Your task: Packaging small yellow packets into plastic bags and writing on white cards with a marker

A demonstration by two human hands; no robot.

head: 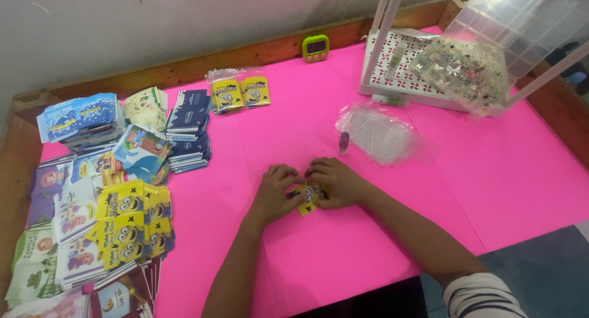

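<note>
Both my hands rest on the pink table [368, 244] near its middle, pressed together over a small yellow cartoon-printed paper packet [308, 198]. My left hand [275, 192] covers the packet's left side with curled fingers. My right hand [336, 182] pins its right side, fingers bent over the top edge. Only the packet's middle and lower corner show between the hands.
Stacks of printed packets, yellow [130, 223], blue [189, 131] and pastel [80, 118], fill the left side. Two bagged yellow packets [240, 91] lie further back. A small purple tube [344, 142] stands by clear plastic bags [380, 133]. A white tray [399, 72], green timer [315, 47] and clear compartment box [521, 17] sit at the back.
</note>
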